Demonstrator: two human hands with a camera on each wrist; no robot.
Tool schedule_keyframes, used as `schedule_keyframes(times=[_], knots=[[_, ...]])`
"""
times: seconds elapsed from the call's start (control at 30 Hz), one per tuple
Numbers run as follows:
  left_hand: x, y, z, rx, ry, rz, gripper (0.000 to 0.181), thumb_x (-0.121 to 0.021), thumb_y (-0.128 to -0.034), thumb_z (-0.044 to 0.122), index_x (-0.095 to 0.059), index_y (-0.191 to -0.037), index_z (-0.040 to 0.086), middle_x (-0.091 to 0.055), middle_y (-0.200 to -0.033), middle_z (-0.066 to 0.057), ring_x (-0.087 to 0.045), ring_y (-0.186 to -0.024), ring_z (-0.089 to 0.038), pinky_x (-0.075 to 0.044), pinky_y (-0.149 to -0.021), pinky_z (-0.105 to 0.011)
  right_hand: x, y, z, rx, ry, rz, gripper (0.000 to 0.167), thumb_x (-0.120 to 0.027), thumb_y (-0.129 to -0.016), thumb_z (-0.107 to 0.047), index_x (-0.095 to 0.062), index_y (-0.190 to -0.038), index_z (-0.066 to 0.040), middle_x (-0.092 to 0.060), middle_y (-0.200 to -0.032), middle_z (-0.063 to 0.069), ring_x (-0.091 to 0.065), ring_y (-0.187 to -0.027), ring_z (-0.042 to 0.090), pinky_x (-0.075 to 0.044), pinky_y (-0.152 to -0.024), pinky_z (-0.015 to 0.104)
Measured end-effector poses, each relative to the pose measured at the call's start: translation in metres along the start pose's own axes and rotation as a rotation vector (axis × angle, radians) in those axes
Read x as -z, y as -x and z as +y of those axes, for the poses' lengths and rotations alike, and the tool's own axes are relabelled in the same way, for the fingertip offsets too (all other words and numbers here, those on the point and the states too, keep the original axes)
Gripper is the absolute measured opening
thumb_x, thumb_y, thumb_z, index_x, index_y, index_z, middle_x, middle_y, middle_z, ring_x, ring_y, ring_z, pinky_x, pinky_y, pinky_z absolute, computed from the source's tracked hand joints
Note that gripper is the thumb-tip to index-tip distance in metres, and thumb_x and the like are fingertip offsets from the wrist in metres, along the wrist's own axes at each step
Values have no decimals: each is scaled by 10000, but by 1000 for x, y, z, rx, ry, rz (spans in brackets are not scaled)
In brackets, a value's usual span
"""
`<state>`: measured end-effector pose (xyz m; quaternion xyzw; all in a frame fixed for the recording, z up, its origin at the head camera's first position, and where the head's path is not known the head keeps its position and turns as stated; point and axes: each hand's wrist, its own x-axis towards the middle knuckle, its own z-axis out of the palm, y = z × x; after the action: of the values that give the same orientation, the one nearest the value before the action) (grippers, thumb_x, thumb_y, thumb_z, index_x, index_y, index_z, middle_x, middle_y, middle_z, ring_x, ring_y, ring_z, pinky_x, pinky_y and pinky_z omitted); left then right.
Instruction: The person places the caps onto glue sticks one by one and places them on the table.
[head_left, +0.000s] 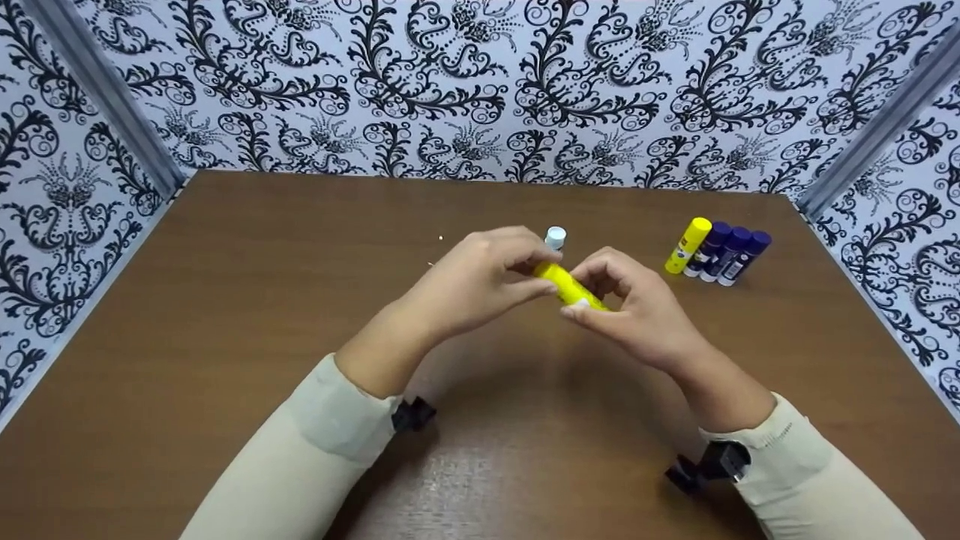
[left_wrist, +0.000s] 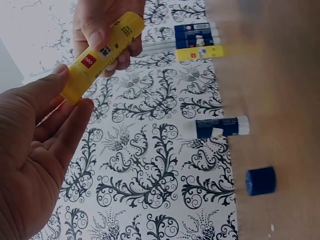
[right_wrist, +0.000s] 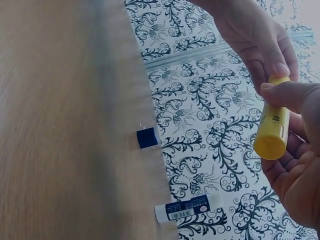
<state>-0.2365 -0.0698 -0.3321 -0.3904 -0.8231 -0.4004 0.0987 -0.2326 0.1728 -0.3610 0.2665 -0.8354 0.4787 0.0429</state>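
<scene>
A yellow glue stick [head_left: 574, 288] is held tilted above the table, between the two hands. My left hand [head_left: 487, 279] pinches one end of it between thumb and fingers. Around its other part, my right hand [head_left: 637, 311] grips with thumb and curled fingers. The red label on the yellow stick shows in the left wrist view. Behind the hands, a blue-and-white glue stick [left_wrist: 220, 127] stands upright without its cap; only its whitish top [head_left: 555, 238] shows in the head view. A dark blue cap [right_wrist: 147, 138] sits near it, hidden from the head view.
At the right of the table [head_left: 300, 225], another yellow glue stick [head_left: 688, 246] and three dark blue glue sticks [head_left: 724, 253] stand upright in a row. Small white crumbs [head_left: 440, 238] lie left of the hands. Patterned walls [head_left: 465, 90] enclose the back and sides.
</scene>
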Motion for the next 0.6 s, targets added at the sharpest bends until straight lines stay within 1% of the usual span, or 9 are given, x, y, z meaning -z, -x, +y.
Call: schedule_keyframes(times=[0.17, 0.3, 0.43, 0.5, 0.6], knots=[[1, -11, 1, -10, -23, 31, 331, -789, -933, 207, -737, -1211, 34, -738, -1171, -72, -694, -1013, -133, -566, -917, -157, 2, -1, -2, -6, -23, 63, 271, -830, -874, -61, -681, -1099, -44, -666, -1012, 18, -630, -888, 196, -550, -778, 222], [1, -14, -3, 6, -11, 49, 360, -783, -937, 265, -730, -1228, 60, -726, -1151, -36, -686, -1017, -115, -564, -919, -160, 4, -2, -3, -16, -72, 86, 267, -824, -874, -44, -683, -1101, -34, -676, -1022, 34, -645, -894, 200, -566, -785, 222], [-1, -12, -9, 41, -11, 53, 397, -776, -935, 322, -719, -1255, 94, -708, -1159, -9, -685, -1032, -127, -556, -926, -155, 6, -3, -3, -14, -102, 98, 265, -821, -874, -35, -687, -1103, -38, -684, -1030, 46, -656, -900, 213, -580, -808, 245], [-1, -11, -13, 65, -32, 50, 415, -766, -939, 349, -709, -1275, 112, -698, -1175, 1, -683, -1048, -135, -555, -936, -164, 8, -3, -3, -9, -107, 108, 262, -817, -875, -29, -688, -1103, -34, -684, -1031, 51, -660, -903, 216, -579, -813, 247], [-3, -12, -20, 112, -70, 30, 438, -745, -947, 387, -697, -1300, 133, -685, -1201, 5, -679, -1077, -146, -561, -953, -201, 11, -3, -4, -11, -109, 128, 266, -814, -873, -15, -691, -1108, -27, -683, -1032, 54, -663, -902, 215, -576, -805, 241]])
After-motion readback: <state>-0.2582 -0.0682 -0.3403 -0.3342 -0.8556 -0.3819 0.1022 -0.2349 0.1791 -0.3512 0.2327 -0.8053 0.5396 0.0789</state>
